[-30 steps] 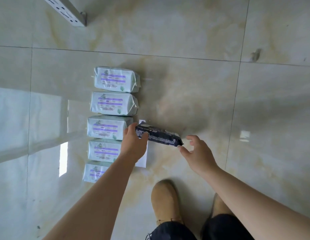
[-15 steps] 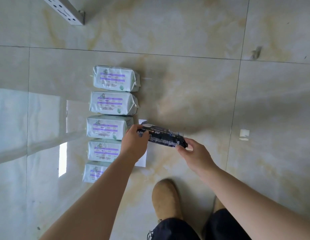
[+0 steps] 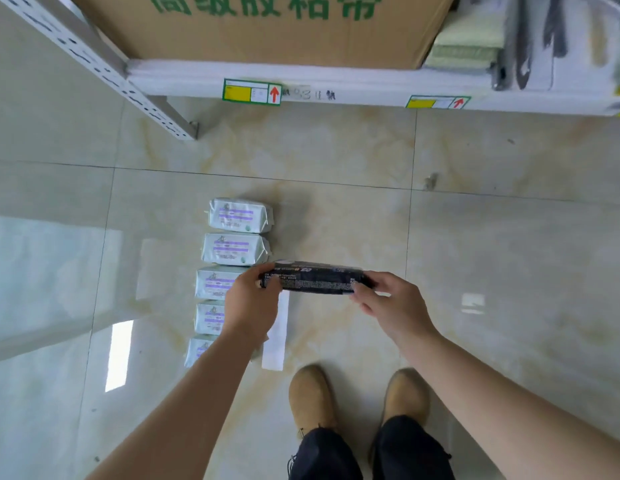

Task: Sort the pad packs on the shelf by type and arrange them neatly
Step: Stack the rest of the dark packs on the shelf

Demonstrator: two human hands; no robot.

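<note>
A long dark pad pack (image 3: 315,277) hangs level above the floor, held at both ends. My left hand (image 3: 253,299) grips its left end and my right hand (image 3: 388,303) pinches its right end. Several pale green pad packs with purple labels lie in a column on the floor tiles, the farthest one (image 3: 240,215) at the top and another (image 3: 235,249) below it. My left arm hides parts of the nearer packs (image 3: 211,318). A white pack or card (image 3: 276,336) lies on the floor under my left hand.
The white metal shelf (image 3: 336,83) runs across the top, its perforated post (image 3: 104,74) slanting down to the floor at left. A large cardboard box (image 3: 267,26) and green folded items (image 3: 464,43) stand on it. My two tan shoes (image 3: 313,398) are below.
My right hand has closed on the dark pack's right end. The pack has turned level and lifted. The view has tilted up, bringing the shelf and box into sight.
</note>
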